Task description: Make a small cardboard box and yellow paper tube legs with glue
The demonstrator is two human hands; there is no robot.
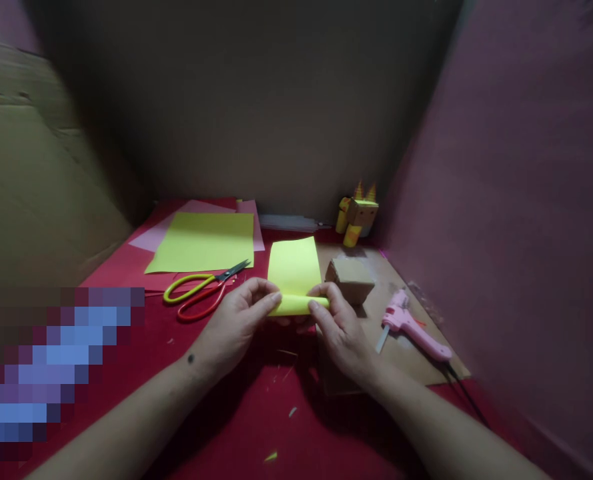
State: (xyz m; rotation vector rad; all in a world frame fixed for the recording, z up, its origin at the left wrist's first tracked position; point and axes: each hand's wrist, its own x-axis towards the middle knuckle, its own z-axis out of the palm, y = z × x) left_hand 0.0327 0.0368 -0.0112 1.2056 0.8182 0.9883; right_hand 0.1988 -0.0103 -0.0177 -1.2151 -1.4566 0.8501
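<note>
Yellow paper [295, 267] is curling into a tube above the red cloth [256, 413], left hand [249, 310] and right hand [337, 327] pinching its near edge, fingers nearly closed; rolling further is needing even thumbs

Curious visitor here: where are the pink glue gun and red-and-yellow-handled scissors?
Pink glue gun [401, 319]: head view, on its body.
Red-and-yellow-handled scissors [233, 270]: head view, on blades.

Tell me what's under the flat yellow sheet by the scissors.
Pink paper and red paper show beyond the yellow sheet; anything wholly beneath it is covered.
</note>
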